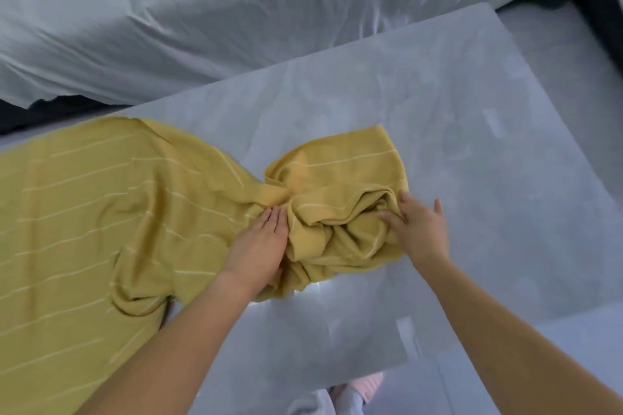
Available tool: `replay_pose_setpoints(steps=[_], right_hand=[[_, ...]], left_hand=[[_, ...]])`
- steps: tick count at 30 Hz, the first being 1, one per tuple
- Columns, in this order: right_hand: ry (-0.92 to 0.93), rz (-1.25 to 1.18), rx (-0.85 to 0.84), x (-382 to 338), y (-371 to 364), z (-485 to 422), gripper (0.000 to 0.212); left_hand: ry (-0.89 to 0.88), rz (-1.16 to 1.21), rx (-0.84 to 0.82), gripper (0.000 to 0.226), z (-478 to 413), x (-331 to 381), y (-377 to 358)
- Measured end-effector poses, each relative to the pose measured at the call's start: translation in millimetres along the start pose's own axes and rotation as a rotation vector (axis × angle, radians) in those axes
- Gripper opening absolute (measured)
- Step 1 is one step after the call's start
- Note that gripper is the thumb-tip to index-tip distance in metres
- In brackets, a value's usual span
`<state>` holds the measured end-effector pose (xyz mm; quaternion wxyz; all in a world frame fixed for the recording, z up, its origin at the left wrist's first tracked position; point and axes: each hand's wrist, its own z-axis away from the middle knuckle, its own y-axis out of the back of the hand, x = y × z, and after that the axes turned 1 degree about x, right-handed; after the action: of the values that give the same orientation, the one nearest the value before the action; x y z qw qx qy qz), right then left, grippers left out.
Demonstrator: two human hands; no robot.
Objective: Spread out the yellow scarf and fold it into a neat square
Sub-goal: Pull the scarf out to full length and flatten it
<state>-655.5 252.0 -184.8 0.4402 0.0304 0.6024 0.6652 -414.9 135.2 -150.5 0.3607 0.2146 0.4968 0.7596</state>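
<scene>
On the table [438, 94] lies the scarf [101, 205] (bunched mid-length); left hand [259, 246] presses flat on it, fingers together; right hand [418, 229] pinches its folds.

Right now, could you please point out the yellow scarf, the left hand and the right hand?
yellow scarf [84, 212], head view, flat striped part.
left hand [259, 246], head view, back of hand.
right hand [421, 229], head view, back of hand.

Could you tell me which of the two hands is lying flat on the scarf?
The left hand: it lies palm-down on the scarf, fingers together. The right hand sits at the bunched edge, fingers spread, partly over the table.
</scene>
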Motion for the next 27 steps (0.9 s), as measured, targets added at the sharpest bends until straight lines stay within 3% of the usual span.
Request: replay_pose_setpoints(steps=[3,5,8,11,12,18,22,25,27], right_hand=[[0.087,-0.140,0.085,-3.1,37.3,-7.9,0.070],[0.145,-0.195,0.049,2.3,69.4,-15.2,0.070],[0.183,-0.187,0.089,6.2,123.5,-17.7,0.055],[0.109,-0.184,0.199,2.7,177.0,-10.9,0.005],[0.095,-0.196,0.217,3.4,191.4,-8.6,0.005],[0.057,-0.006,0.037,-3.8,263.6,-6.4,0.014],[0.084,0.186,-0.142,-26.7,307.2,-15.2,0.012],[0.046,0.268,-0.208,-36.5,334.8,-27.1,0.015],[0.016,0.328,-0.201,-43.4,347.4,-38.0,0.044]], left_hand=[[0.003,0.086,0.083,0.057,0.7,-18.7,17.9],[0.006,0.141,0.142,0.056,1.2,-28.7,33.8],[0.023,0.222,0.141,0.055,0.7,-39.8,57.9],[0.027,0.265,0.147,0.055,-4.6,-50.2,81.0],[0.020,0.255,0.146,0.054,-5.5,-53.8,88.6],[-0.087,0.276,0.099,0.038,-7.1,-75.3,120.9],[-0.131,0.337,-0.044,0.068,-12.4,-92.1,131.3],[-0.143,0.377,-0.065,0.070,-11.5,-93.7,140.9],[-0.124,0.421,-0.115,0.059,-11.2,-88.7,147.6]])
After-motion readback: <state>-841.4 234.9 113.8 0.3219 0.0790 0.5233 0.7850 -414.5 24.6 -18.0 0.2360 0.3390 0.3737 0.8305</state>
